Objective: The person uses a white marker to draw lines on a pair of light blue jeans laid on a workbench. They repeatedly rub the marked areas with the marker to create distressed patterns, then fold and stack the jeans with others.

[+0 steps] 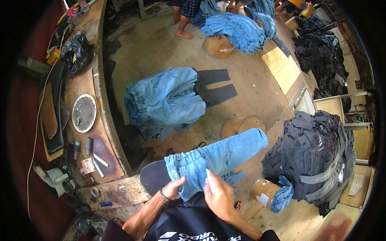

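Observation:
Light blue jeans (225,154) are drawn over a dark flat board (155,178), whose rounded end sticks out past the waistband. The legs stretch away toward the far right. My left hand (173,189) grips the waistband edge, its thumb on top and the other fingers partly hidden. In my right hand (221,199) is a slim white stick (210,180), closed in the fingers and slanting over the upper part of the jeans. Whether its tip touches the denim, I cannot tell.
A worktable (108,140) on the left carries a round dish (84,113), loose white sticks (100,160) and a black bag (77,54). Beyond the board lies a jeans pile (169,96). Dark garments (305,152) are heaped right, beside a brown drum (265,193). People stand farther off.

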A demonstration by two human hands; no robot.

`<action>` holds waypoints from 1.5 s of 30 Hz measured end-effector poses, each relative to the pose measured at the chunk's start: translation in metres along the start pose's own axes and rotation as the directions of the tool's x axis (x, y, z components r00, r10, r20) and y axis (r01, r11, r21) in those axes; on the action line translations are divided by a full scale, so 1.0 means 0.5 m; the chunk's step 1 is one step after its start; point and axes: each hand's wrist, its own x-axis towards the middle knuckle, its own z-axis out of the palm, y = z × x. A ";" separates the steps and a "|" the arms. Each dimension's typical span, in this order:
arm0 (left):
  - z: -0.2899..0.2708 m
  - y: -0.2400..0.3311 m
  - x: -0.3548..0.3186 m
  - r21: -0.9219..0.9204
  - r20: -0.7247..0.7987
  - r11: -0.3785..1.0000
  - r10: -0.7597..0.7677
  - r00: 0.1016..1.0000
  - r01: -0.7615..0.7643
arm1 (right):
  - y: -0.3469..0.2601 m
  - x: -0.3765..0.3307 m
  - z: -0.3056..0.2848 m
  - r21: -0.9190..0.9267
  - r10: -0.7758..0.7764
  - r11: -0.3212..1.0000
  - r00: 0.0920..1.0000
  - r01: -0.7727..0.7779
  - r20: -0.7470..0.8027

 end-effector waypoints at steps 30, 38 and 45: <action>0.008 -0.017 0.002 0.048 -0.073 0.990 0.133 0.988 -0.130 | 0.102 0.072 -0.058 0.354 -0.027 0.935 0.996 -0.005 0.087; 0.012 -0.021 0.005 0.094 -0.108 0.983 0.170 0.979 -0.160 | 0.133 0.071 -0.086 0.351 0.005 0.933 0.976 -0.083 0.218; -0.009 -0.030 -0.003 0.052 -0.086 0.979 0.201 0.976 -0.197 | 0.169 0.080 -0.084 0.203 0.068 0.972 0.973 -0.114 0.220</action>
